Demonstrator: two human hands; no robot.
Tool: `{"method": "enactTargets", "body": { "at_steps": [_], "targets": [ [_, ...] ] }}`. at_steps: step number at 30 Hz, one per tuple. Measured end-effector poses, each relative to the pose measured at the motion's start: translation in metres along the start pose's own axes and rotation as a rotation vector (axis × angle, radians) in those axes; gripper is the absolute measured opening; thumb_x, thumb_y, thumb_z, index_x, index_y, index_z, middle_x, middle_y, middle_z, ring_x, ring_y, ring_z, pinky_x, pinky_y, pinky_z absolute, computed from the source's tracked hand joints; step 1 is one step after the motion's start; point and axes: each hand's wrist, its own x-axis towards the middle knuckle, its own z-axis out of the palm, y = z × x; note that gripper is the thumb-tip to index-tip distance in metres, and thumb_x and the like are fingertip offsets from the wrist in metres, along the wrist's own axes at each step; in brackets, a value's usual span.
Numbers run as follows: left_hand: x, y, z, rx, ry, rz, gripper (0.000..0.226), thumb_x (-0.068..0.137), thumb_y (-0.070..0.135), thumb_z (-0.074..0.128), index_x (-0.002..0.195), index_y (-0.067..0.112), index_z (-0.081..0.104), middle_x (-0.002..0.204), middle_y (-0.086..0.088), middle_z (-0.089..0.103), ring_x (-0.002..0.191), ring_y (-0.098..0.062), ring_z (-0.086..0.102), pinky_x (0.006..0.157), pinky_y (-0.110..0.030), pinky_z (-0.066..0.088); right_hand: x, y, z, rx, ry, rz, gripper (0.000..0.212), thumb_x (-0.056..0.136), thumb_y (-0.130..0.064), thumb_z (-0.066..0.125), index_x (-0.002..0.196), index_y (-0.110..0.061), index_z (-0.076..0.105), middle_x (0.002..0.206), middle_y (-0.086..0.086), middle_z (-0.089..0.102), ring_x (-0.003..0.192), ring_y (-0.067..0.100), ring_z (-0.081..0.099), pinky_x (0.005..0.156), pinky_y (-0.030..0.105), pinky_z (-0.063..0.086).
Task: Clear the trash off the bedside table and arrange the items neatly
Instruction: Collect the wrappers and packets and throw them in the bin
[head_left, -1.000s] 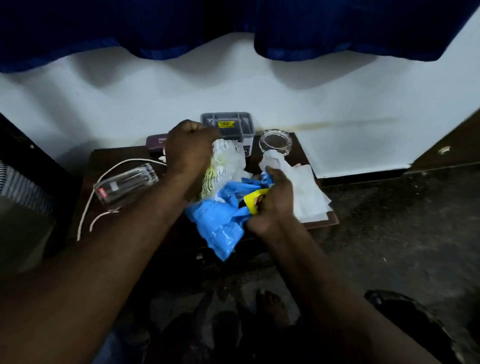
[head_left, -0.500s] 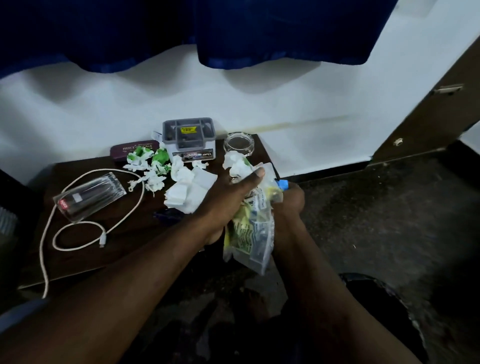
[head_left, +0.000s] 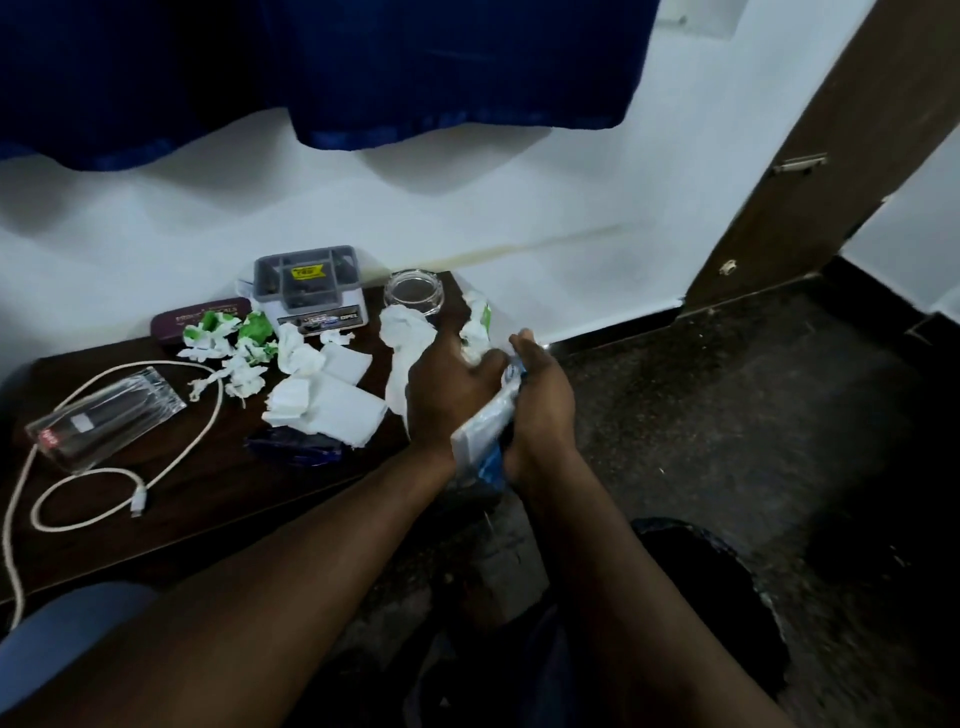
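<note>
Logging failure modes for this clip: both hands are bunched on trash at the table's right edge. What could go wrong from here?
The left hand and right hand squeeze the wrapper bundle past the table edge, over the floor; loose ends poke out below, so bits may drop.
The glass ashtray sits at the corner behind the left hand; a grab could knock it off.
The white tissue strip lies against the left hand and may get dragged off.
</note>
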Motion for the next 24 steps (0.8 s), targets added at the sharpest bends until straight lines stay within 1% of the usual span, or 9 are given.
{"method": "enactTargets", "body": {
  "at_steps": [4, 8, 10, 12, 15, 17, 19, 21, 24],
  "targets": [
    [0.002, 0.031, 0.027, 0.065, 0.049, -0.038, 0.028, 0.084, 0.031, 0.067, 0.110, 0.028, 0.054, 0.093, 0.003, 0.071, 0.091, -0.028, 0.066, 0.073, -0.032, 0.046, -0.012, -0.010, -0.022, 0.057, 0.032, -0.148, 0.064, 0.081, -0.058, 0.070, 0.127, -0.015, 0.063, 0.127, 0.017, 0.071, 0.122, 0.032, 0.068, 0.113, 0.053, 0.048],
    [-0.021, 0.058, 0.060, -0.084, -0.075, -0.060, 0.031, 0.085, 0.041, 0.066, 0.113, 0.035, 0.056, 0.093, 0.015, 0.065, 0.085, -0.014, 0.059, 0.075, -0.027, 0.043, -0.020, -0.019, -0.048, 0.011, 0.203, -0.290, 0.095, 0.072, -0.065, 0.073, 0.150, -0.016, 0.048, 0.146, 0.012, 0.061, 0.135, 0.027, 0.059, 0.117, 0.049, 0.044],
    [-0.030, 0.068, 0.076, -0.228, -0.251, -0.080, 0.026, 0.085, 0.037, 0.066, 0.108, 0.027, 0.066, 0.098, 0.012, 0.073, 0.091, -0.011, 0.066, 0.080, -0.026, 0.049, -0.017, -0.027, -0.067, -0.016, 0.369, -0.371, 0.074, 0.087, -0.060, 0.068, 0.146, -0.018, 0.052, 0.145, 0.013, 0.060, 0.136, 0.028, 0.057, 0.117, 0.048, 0.044],
    [-0.043, 0.079, 0.093, -0.323, -0.390, -0.149, 0.019, 0.088, 0.025, 0.062, 0.099, 0.014, 0.072, 0.099, -0.003, 0.078, 0.081, -0.014, 0.069, 0.071, -0.021, 0.050, -0.011, -0.034, -0.092, -0.003, 0.483, -0.422, 0.052, 0.099, -0.051, 0.063, 0.138, -0.018, 0.059, 0.137, 0.014, 0.064, 0.130, 0.029, 0.061, 0.113, 0.049, 0.047],
    [-0.076, 0.094, 0.122, -0.486, -0.533, -0.312, 0.040, 0.101, 0.021, 0.049, 0.120, -0.012, 0.063, 0.126, -0.034, 0.063, 0.091, -0.033, 0.064, 0.056, -0.006, 0.045, -0.003, -0.039, -0.137, 0.020, 0.612, -0.449, 0.042, 0.104, -0.041, 0.059, 0.130, -0.009, 0.063, 0.130, 0.017, 0.068, 0.126, 0.031, 0.064, 0.110, 0.048, 0.049],
    [-0.104, 0.103, 0.146, -0.594, -0.656, -0.336, 0.060, 0.095, 0.048, 0.047, 0.127, 0.000, 0.064, 0.133, -0.025, 0.063, 0.101, -0.025, 0.066, 0.078, -0.013, 0.055, -0.001, -0.042, -0.171, 0.014, 0.703, -0.450, 0.030, 0.107, -0.036, 0.056, 0.118, -0.010, 0.066, 0.116, 0.011, 0.073, 0.112, 0.027, 0.068, 0.098, 0.039, 0.054],
    [-0.126, 0.108, 0.170, -0.616, -0.731, -0.339, 0.068, 0.081, 0.070, 0.053, 0.112, 0.013, 0.073, 0.111, -0.007, 0.077, 0.101, -0.017, 0.073, 0.094, -0.033, 0.057, -0.004, -0.045, -0.203, 0.005, 0.757, -0.453, 0.025, 0.109, -0.034, 0.052, 0.102, -0.016, 0.067, 0.097, 0.007, 0.072, 0.094, 0.022, 0.068, 0.086, 0.041, 0.054],
    [-0.141, 0.108, 0.192, -0.565, -0.692, -0.379, 0.062, 0.079, 0.074, 0.058, 0.102, 0.019, 0.077, 0.091, 0.007, 0.080, 0.086, -0.007, 0.076, 0.079, -0.027, 0.061, -0.008, -0.045, -0.229, -0.003, 0.802, -0.458, 0.033, 0.108, -0.039, 0.052, 0.086, -0.020, 0.068, 0.082, 0.001, 0.074, 0.079, 0.016, 0.068, 0.079, 0.043, 0.055],
    [-0.158, 0.095, 0.220, -0.466, -0.609, -0.477, 0.041, 0.077, 0.053, 0.073, 0.103, 0.022, 0.076, 0.091, 0.005, 0.079, 0.081, -0.007, 0.076, 0.062, -0.022, 0.059, -0.011, -0.043, -0.256, 0.038, 0.818, -0.413, 0.039, 0.105, -0.042, 0.057, 0.078, -0.019, 0.073, 0.074, 0.000, 0.076, 0.073, 0.016, 0.072, 0.072, 0.038, 0.056]
  ]
}}
